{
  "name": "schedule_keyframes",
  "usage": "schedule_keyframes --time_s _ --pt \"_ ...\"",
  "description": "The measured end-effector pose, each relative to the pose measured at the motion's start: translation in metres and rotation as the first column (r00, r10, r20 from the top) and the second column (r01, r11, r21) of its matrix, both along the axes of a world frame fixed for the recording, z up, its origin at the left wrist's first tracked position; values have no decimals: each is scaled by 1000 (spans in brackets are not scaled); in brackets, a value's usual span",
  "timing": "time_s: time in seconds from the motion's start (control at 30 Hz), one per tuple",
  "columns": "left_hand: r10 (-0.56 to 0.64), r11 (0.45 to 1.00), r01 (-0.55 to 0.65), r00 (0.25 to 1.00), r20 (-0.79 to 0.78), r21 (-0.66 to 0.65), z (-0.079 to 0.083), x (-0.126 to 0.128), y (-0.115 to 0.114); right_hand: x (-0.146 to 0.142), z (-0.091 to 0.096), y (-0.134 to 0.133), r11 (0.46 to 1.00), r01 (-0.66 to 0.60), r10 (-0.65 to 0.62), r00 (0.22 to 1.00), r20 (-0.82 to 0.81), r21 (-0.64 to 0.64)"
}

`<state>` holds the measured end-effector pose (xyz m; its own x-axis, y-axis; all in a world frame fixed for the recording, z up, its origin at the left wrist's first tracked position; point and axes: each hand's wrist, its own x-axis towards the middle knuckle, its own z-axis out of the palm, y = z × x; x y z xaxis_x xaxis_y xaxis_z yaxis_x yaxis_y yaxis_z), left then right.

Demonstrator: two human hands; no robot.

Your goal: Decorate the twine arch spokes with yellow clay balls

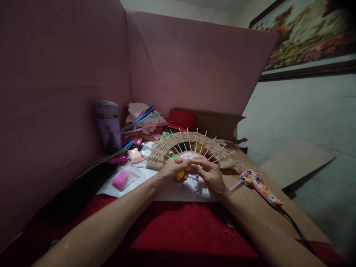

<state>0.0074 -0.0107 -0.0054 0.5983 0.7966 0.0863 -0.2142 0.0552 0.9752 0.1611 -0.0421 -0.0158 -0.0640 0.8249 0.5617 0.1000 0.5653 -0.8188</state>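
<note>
My left hand is closed around a yellow lump that looks like modelling clay. Its fingertips meet those of my right hand, which pinches a small yellow bit at the same spot. Fingers partly hide the yellow pieces. Just behind both hands stands a half-round fan shape woven of brown twine, with thin wooden sticks radiating through it. At its centre is a pale half-disc with pinkish dots, partly covered by my fingers. White sheeting lies under my hands.
On the right, a flower-patterned glue gun with a black cable rests on cardboard. Packets of pink clay and peach clay lie left. A purple tumbler and pipe cleaners stand behind. Pink panels enclose the back and left.
</note>
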Motion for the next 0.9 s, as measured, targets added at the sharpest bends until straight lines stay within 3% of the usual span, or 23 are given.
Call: schedule_keyframes --time_s 0.23,0.5,0.9 --pt "-34 999 35 998 -57 20 -2 -2 3 0 0 -1 998 54 -54 999 -3 -27" --pt "-8 1000 8 1000 -5 9 0 0 0 1 -1 1 999 41 -41 999 0 -27" --pt "-9 1000 10 998 -58 6 -1 -1 3 -2 0 -1 999 25 -26 999 -27 -39"
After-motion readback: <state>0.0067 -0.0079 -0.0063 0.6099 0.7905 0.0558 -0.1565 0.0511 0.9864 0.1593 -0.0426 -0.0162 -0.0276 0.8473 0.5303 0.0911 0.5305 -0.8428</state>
